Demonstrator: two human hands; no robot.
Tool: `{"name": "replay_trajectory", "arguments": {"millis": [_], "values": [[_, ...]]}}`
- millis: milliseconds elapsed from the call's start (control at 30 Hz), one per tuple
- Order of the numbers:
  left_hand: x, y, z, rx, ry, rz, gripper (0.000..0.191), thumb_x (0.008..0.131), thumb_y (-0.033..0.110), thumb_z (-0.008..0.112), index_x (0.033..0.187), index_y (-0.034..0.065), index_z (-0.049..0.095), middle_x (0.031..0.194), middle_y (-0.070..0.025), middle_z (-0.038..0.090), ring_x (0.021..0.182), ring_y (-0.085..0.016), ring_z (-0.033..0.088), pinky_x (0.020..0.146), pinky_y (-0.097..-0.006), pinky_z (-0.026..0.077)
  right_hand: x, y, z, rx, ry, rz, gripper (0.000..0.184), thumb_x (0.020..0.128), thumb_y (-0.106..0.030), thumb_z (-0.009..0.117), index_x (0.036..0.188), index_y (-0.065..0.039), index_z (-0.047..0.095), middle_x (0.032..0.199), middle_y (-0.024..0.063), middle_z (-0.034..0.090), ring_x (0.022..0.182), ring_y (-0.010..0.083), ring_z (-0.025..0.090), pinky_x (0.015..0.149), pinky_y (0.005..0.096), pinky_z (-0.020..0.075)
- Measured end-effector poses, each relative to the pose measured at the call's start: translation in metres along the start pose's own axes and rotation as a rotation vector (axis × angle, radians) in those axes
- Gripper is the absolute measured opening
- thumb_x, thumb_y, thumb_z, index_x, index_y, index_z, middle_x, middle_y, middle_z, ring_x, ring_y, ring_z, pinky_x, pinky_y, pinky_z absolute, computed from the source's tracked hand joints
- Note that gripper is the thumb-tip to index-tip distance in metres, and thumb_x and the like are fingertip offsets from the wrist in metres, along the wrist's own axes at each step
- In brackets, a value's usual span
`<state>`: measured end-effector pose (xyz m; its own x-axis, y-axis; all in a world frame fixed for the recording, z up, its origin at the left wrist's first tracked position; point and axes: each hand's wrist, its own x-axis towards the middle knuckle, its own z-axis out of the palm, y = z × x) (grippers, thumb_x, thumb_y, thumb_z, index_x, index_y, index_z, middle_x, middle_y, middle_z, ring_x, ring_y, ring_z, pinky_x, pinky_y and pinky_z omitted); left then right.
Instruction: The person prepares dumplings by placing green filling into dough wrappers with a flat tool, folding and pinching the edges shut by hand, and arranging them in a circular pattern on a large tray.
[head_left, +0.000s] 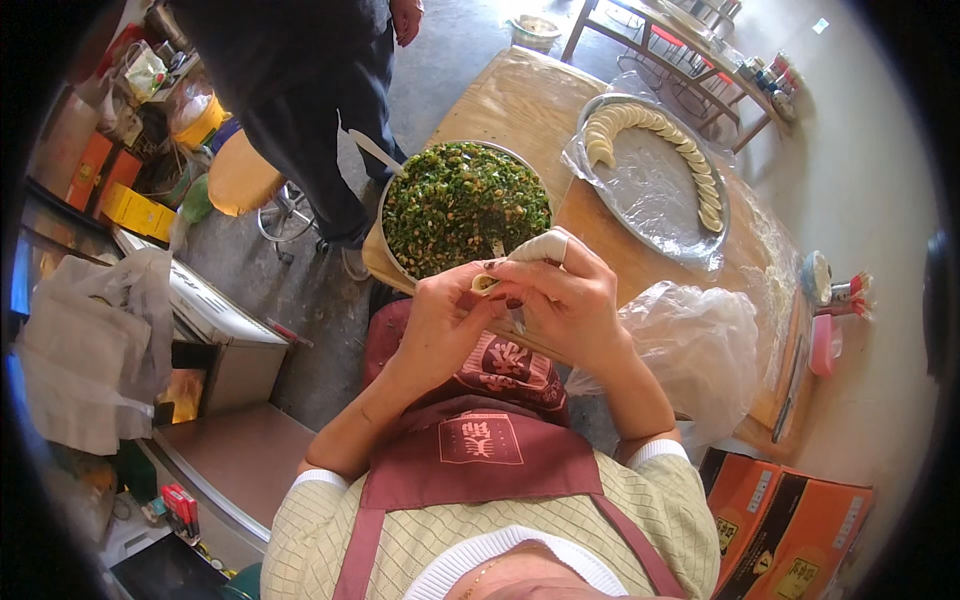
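Both hands meet over the near edge of a large bowl (384, 221) heaped with chopped green filling (465, 199). My left hand (442, 319) pinches a small folded dumpling (484, 283) of pale dough, a little filling showing in its opening. From the other side, my right hand (574, 292) grips the same dumpling with its fingertips; a white wrapping (551, 244) covers part of one finger. A pale utensil handle (375, 152) leans out over the bowl's far left rim. To the right, a round metal tray (645, 191) under clear plastic film carries a curved row of dumplings (690, 150).
The wooden table (510, 90) has flour (769, 255) along its right side. A crumpled clear plastic bag (682, 345) lies right of my forearm. Another person (315, 97) stands beyond the bowl at left, near a round stool (244, 176). Orange cartons (787, 517) stand at lower right.
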<state>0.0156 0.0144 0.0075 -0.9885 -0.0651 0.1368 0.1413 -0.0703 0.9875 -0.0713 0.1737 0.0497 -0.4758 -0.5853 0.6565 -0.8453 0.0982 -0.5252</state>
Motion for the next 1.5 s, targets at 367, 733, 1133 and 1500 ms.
{"name": "replay_trajectory", "arguments": {"millis": [367,733,1133,1500], "values": [[0.004,-0.014,0.005,-0.246,0.037,-0.038,0.028,0.096,-0.003,0.061,0.124,-0.0065,0.062,0.109,-0.0063,0.07,0.097,-0.008,0.064,0.085,-0.0237,0.053,0.001,0.004,0.011,-0.068,0.085,-0.014,0.027,0.069,0.0,0.074,0.094,-0.009,0.075,0.088,0.0049,0.063,0.077,0.0219,0.064,0.061,0.0349,0.0536],[0.003,-0.016,0.002,-0.189,0.034,-0.055,0.024,0.093,-0.005,0.062,0.117,-0.0071,0.064,0.106,-0.0061,0.067,0.098,-0.009,0.063,0.084,-0.0238,0.053,-0.002,0.005,0.01,-0.065,0.001,0.018,0.021,0.068,-0.002,0.077,0.088,-0.007,0.073,0.084,0.0072,0.061,0.075,0.0259,0.062,0.062,0.0368,0.0522],[0.006,-0.008,-0.001,-0.162,-0.046,-0.098,0.028,0.095,-0.002,0.064,0.122,-0.0087,0.062,0.105,-0.0048,0.068,0.09,-0.008,0.063,0.079,-0.0232,0.055,0.009,0.005,0.007,-0.072,-0.082,0.034,0.019,0.07,-0.003,0.074,0.088,-0.009,0.072,0.086,0.0074,0.062,0.085,0.0295,0.061,0.069,0.0403,0.0533],[0.012,-0.014,-0.003,-0.303,-0.1,-0.19,0.022,0.098,0.006,0.065,0.118,-0.003,0.063,0.103,-0.0042,0.069,0.09,-0.008,0.066,0.077,-0.024,0.058,-0.001,0.022,0.009,-0.125,-0.127,0.101,0.008,0.085,-0.006,0.068,0.092,-0.007,0.065,0.088,0.0114,0.062,0.078,0.0345,0.064,0.067,0.0436,0.0523]]}}
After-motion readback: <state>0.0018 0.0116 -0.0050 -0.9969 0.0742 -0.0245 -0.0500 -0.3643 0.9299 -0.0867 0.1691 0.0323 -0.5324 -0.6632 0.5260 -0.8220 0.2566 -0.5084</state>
